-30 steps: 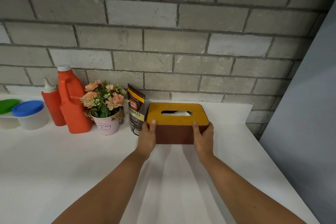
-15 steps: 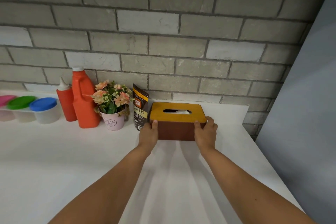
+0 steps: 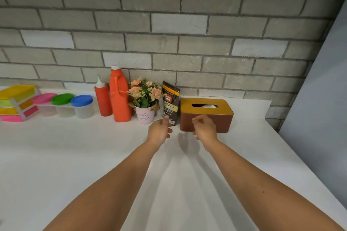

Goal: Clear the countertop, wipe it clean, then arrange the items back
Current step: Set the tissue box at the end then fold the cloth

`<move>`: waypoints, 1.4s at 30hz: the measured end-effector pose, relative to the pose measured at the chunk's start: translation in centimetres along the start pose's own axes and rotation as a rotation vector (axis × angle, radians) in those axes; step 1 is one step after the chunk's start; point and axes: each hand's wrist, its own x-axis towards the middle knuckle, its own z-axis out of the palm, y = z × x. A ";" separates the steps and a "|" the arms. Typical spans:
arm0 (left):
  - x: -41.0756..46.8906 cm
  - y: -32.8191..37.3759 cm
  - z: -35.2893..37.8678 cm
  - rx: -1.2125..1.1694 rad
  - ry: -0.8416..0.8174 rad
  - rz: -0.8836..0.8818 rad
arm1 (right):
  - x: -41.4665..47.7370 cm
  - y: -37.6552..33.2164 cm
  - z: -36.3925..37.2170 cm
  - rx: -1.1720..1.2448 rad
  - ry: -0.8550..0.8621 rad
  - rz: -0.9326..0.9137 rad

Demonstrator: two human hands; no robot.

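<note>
The tissue box (image 3: 222, 118) sat at the right end of the row along the wall, flat on the countertop (image 3: 75, 155), just beside the coffee pouch (image 3: 170, 102) & near the counter's right edge. Neither hand gripped anything. The left hand (image 3: 159, 130) hung w/ relaxed fingers in front of the pouch's lower corner (touching it or not, couldn't tell). The right hand (image 3: 203, 127) hovered before the box's brown front, fingers loosely curled, holding nothing. The box looked stiff & boxy, prob. light for its bulk. Its smooth yellow lid may only sit on the brown base, so lifting by the lid alone could pull it off. Best hold would be the two short ends, low on the base, one hand per side. A tissue showed in the slot, soft & easy to snag. The pouch looked thin & tippy, so a sideways nudge of the box might knock it over. The countertop was white, smooth & prob. slick, so the box would slide easily. Left of the pouch stood a flower pot (image 3: 145, 115), an orange jug (image 3: 120, 95), a red squeeze bottle (image 3: 102, 97), three tubs (image 3: 62, 106) w/ pink, green & blue lids, & stacked bright trays (image 3: 16, 103) at far left. Behind ran a grey brick wall (image 3: 169, 24); a plain grey panel (image 3: 319, 99) closed off the right side.
</note>
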 end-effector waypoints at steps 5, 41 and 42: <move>-2.0 -2.1 -7.5 0.029 -0.069 0.044 | -4.3 -2.4 5.6 -0.032 -0.053 -0.010; -15.3 -16.3 -42.3 1.026 -0.505 0.119 | -37.7 -11.7 31.4 -0.799 -0.858 -0.164; -15.3 -16.3 -42.6 1.052 -0.527 0.144 | -38.3 -11.7 32.2 -0.846 -0.797 -0.165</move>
